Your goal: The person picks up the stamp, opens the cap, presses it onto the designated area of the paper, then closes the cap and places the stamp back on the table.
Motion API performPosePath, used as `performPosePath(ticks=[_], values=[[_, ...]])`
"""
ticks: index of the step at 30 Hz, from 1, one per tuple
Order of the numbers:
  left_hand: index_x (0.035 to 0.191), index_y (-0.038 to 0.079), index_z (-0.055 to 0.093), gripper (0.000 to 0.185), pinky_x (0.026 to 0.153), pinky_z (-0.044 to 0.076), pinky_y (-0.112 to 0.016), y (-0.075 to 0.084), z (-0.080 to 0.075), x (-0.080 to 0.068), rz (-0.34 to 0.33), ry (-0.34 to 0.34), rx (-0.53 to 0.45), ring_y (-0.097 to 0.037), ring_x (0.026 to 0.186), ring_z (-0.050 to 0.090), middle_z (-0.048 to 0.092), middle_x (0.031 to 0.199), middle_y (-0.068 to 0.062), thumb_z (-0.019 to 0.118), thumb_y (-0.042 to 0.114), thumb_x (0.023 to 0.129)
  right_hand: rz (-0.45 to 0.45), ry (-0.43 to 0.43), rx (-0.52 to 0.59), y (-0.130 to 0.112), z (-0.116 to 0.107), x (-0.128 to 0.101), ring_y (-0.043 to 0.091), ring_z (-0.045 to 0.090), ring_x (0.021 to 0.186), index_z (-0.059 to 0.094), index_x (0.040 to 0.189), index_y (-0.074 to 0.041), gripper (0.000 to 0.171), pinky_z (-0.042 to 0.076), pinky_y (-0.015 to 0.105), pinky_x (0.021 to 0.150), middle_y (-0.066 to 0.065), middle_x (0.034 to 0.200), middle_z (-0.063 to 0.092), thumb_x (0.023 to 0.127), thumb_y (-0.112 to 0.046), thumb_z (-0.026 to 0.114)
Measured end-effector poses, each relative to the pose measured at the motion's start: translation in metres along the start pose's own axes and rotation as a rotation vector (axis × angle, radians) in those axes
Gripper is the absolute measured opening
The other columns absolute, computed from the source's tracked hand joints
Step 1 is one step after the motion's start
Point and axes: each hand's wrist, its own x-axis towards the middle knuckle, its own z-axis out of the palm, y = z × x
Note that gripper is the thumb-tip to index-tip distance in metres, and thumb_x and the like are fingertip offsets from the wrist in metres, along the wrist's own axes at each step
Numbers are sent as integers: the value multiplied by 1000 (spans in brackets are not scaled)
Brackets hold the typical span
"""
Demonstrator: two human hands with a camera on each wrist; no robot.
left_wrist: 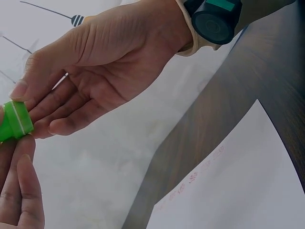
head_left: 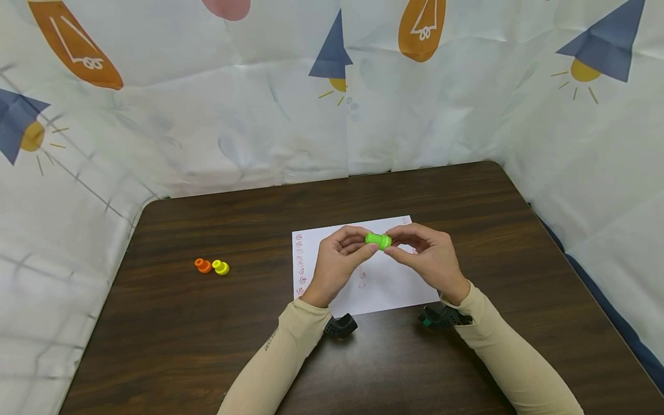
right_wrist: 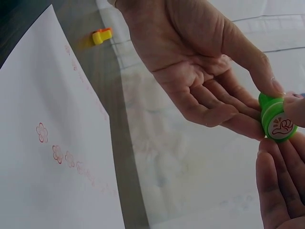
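A small green stamp (head_left: 378, 241) is held level between both hands, a little above a white sheet of paper (head_left: 394, 288). My left hand (head_left: 338, 262) pinches its left end between thumb and fingers. The right hand (head_left: 434, 259) pinches the wider right end, which has a pale line around it. In the right wrist view, the round end of the stamp (right_wrist: 281, 128) bears a red thumbs-up picture. Rows of red flower prints (right_wrist: 57, 153) run along the sheet, some of them faint. My hands partly hide the paper in the head view.
An orange stamp (head_left: 203, 266) and a yellow stamp (head_left: 221, 267) stand side by side on the dark wooden table (head_left: 249, 346), left of the paper. A patterned white cloth (head_left: 249, 132) hangs behind the table and along its sides.
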Motion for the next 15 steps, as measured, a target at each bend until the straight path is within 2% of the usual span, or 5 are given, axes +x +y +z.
performPosePath(ticks=[15], values=[[116, 3, 70, 28, 92, 63, -27, 2, -1, 0, 2, 0, 1, -9, 100, 74, 75, 111, -9, 77, 12, 91, 45, -32, -20, -5, -4, 1, 8, 74, 92, 74, 110, 1, 29, 64, 24, 84, -15, 104, 75, 82, 6, 82]])
